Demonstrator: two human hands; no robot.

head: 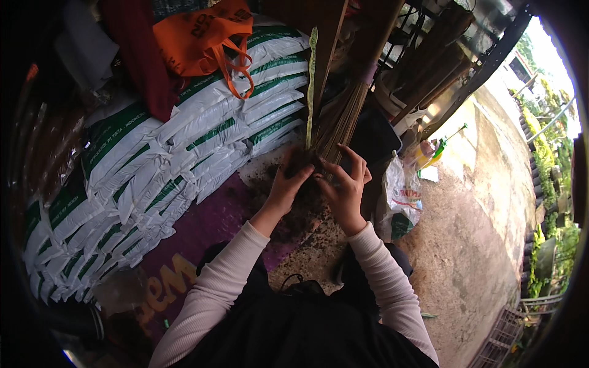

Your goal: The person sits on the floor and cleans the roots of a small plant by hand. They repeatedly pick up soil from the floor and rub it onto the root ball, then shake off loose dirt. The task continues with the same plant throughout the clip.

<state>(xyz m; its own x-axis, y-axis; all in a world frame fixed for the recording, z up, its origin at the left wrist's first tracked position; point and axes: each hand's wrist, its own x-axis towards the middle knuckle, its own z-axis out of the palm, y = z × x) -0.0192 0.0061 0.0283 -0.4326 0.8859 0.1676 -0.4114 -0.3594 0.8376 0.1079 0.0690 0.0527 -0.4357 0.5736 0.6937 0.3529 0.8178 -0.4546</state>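
Note:
My left hand [290, 181] is closed around the dark, soil-covered base of a plant with one long, upright, yellow-green mottled leaf [311, 87]. Close on its right, my right hand [343, 184] has its fingers spread and bent, with thumb and fingertips at the edge of the dark root clump; whether they grip anything is not clear. Loose dark soil [299, 216] lies on the ground and on a purple printed sheet [207, 230] beneath the hands.
Stacked white and green plastic sacks [198, 138] fill the left, with an orange bag [202, 41] on top. A stick broom [345, 119] stands beyond my hands. To the right are a crumpled white plastic bag [401, 188], a yellow-and-green spray bottle [430, 152] and concrete floor [469, 230].

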